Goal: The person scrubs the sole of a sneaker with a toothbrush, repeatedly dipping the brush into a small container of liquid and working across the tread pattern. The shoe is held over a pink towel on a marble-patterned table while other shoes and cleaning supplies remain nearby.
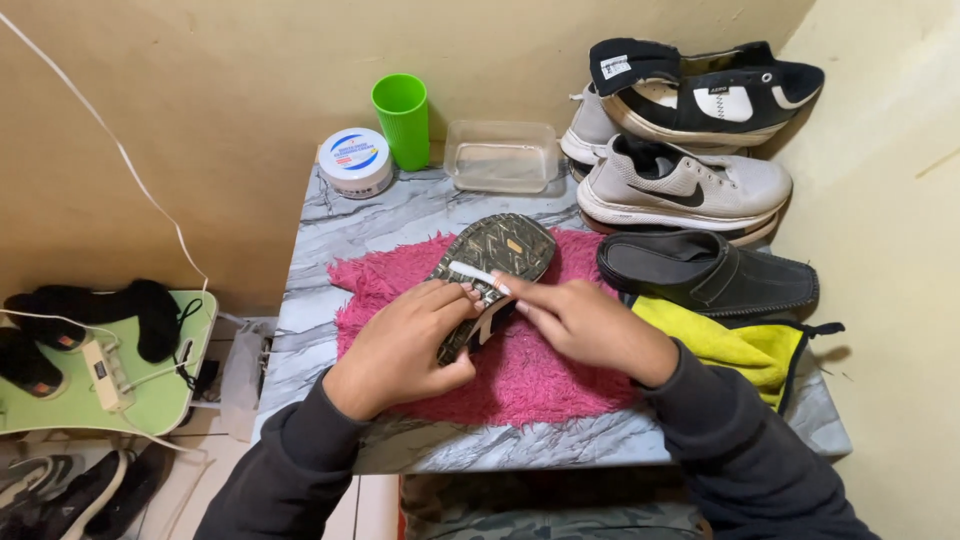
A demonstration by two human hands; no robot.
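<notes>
A shoe [497, 250] lies sole-up on a pink shaggy cloth [520, 375] in the middle of a marble-patterned table [400, 215]. My left hand [400, 350] grips the shoe's near end from the left. My right hand [585, 325] holds a thin white stick-like tool [478, 276] across the dark tread, with its fingers pointing left. Whether the tool is a brush cannot be made out.
A white round tub [355, 160], a green cup [402, 118] and a clear plastic container [500, 155] stand at the table's back. Several shoes [680, 185] pile at the back right; a black slipper [710, 272] and yellow cloth [735, 345] lie right. A green stool [150, 385] with a power strip stands left.
</notes>
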